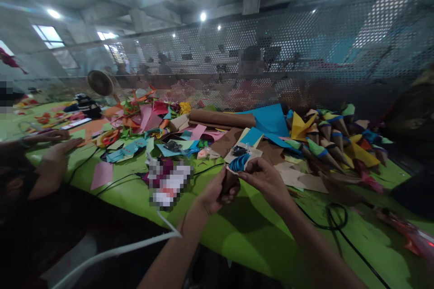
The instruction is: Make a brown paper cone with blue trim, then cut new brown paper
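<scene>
My left hand point(212, 195) is wrapped round a small brown paper cone point(229, 181), held tilted above the green tabletop. Blue pleated paper point(239, 162) fans out at the cone's mouth, with a thin whitish edge below it. At that edge the thumb and fingers of my right hand point(266, 179) are pinched together. Just behind the cone lie a clear bag with dark small pieces point(240, 150) and a blue paper sheet point(251, 136).
Finished-looking paper cones point(334, 144) pile up at the right. Coloured paper scraps point(149, 117) and a brown roll point(222, 118) cover the back. A black cable point(335, 221) coils at the right; a white cable point(118, 249) hangs in front. Another person's hands point(56, 156) rest at the left.
</scene>
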`<state>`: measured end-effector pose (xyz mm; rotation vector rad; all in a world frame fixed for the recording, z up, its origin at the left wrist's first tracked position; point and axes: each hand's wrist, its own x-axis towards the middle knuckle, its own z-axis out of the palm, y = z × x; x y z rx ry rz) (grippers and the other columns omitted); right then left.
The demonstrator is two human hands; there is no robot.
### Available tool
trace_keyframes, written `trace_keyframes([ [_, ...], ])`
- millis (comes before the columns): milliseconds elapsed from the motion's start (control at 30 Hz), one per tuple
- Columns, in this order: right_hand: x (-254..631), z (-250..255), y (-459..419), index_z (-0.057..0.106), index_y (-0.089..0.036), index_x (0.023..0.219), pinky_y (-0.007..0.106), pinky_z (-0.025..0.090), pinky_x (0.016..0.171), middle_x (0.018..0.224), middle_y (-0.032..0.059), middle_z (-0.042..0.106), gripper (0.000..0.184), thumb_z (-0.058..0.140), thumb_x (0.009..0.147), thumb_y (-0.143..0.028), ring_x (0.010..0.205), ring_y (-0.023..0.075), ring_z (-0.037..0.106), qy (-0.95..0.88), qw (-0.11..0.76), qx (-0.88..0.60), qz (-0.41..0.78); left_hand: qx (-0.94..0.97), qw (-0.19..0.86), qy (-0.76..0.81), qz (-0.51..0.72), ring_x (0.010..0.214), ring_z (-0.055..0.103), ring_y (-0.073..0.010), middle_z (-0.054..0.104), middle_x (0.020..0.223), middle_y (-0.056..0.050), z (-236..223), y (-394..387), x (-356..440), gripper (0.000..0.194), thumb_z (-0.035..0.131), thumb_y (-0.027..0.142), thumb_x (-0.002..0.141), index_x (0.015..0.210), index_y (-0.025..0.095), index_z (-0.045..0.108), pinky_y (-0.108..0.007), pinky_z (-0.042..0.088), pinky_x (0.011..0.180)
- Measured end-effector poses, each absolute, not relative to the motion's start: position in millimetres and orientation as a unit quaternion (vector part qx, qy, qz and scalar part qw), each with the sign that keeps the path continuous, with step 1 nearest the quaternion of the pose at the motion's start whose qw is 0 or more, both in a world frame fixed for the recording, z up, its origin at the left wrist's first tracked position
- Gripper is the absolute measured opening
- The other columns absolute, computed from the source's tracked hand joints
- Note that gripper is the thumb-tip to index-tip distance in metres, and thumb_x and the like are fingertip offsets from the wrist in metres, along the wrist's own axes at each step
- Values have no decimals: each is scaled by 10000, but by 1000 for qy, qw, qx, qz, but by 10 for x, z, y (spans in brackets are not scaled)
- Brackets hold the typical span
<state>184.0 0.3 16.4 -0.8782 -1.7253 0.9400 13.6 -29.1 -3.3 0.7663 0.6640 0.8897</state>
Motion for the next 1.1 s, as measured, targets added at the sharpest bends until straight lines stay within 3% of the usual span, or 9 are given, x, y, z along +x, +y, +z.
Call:
trace_keyframes([
  [167, 1856, 172, -6, 537, -217, 766, 295, 391, 682, 792, 10, 577, 298, 768, 763, -404, 772, 194, 527, -755, 470, -380, 254, 363, 767, 326, 416, 337, 182, -43, 407, 477, 74, -36, -297, 152, 557, 346, 725, 881, 820, 188, 484, -160, 79, 319],
  [433, 1867, 105, 26, 535, -217, 763, 276, 380, 631, 781, 0, 565, 290, 762, 772, -396, 751, 181, 524, -726, 474, -400, 296, 364, 774, 317, 409, 333, 143, -38, 407, 461, 81, -81, -284, 135, 498, 385, 682, 897, 799, 199, 459, -149, 75, 322],
  [633, 1852, 128, 19, 537, -214, 777, 279, 393, 623, 758, -5, 561, 294, 735, 792, -430, 726, 173, 521, -702, 480, -380, 363, 365, 797, 284, 389, 306, 108, -27, 407, 458, 87, -39, -283, 127, 537, 303, 687, 917, 803, 191, 477, -159, 96, 320],
  [1100, 1833, 166, -23, 530, -215, 724, 290, 382, 646, 749, 14, 581, 296, 711, 814, -432, 747, 193, 530, -743, 466, -407, 254, 371, 754, 359, 405, 323, 180, -45, 402, 455, 77, -19, -282, 168, 555, 362, 747, 857, 756, 206, 438, -174, 55, 319],
])
